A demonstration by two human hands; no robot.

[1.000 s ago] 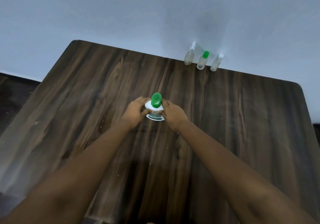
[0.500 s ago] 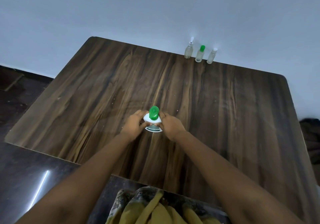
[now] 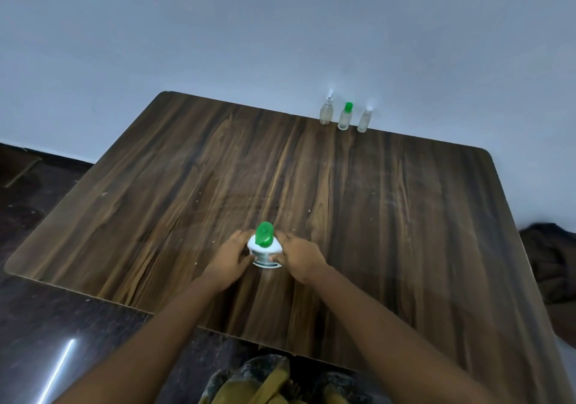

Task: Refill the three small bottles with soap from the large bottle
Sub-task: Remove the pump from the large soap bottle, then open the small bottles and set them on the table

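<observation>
Holding the large bottle (image 3: 265,249) from both sides, the person looks to be at the very start of the job. The left hand (image 3: 228,258) and the right hand (image 3: 300,255) each have their fingers curled round the white body of the bottle, which stands upright on the table (image 3: 405,216), near the front edge. Its green cap (image 3: 264,234) is on top and looks closed, though the picture is too fuzzy to be sure. I think no soap has been poured yet. There is one large bottle. There are three small bottles: a pump bottle (image 3: 326,111), a green-capped bottle (image 3: 345,117) and a white-capped bottle (image 3: 365,119). They stand in a row at the back of the table, close to the wall (image 3: 280,29) and well apart from the hands. All three have their tops on. So the next move likely needs the green cap opened, and the small bottles brought near and opened too. Their mouths look tiny, so pouring will need a slow, careful tilt or soap may spill on the table.
</observation>
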